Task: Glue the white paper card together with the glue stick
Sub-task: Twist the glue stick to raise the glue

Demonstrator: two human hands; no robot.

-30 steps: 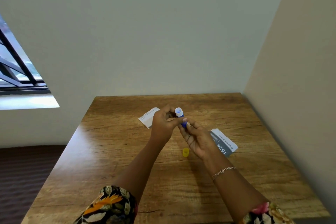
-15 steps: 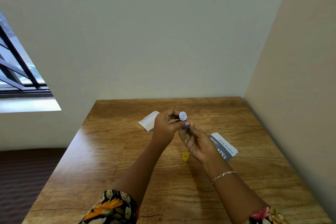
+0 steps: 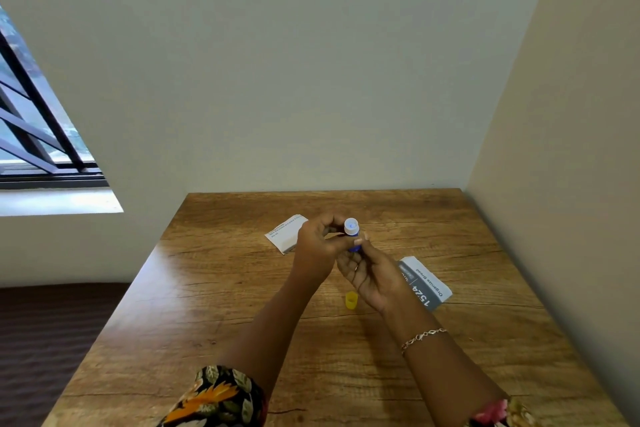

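Note:
Both hands hold a blue glue stick (image 3: 352, 228) upright above the middle of the wooden table (image 3: 221, 288). Its white glue tip points up and its cap is off. My left hand (image 3: 320, 246) grips the tube's upper part with thumb and fingers. From below, my right hand (image 3: 372, 274) pinches the base. The small yellow cap (image 3: 351, 299) lies on the table under my right hand. One white paper card (image 3: 285, 233) with printed text lies flat behind my left hand. A second card (image 3: 426, 282), white and grey with "1524" printed on it, lies to the right, partly hidden by my right hand.
The table stands in a corner, with walls close behind it and along its right edge. A window is at the far left. Dark floor shows past the table's left edge.
The glue stick and both hands stay in the same grip. The tube's tip has shifted slightly to the right and more upright; the view has tilted a little.

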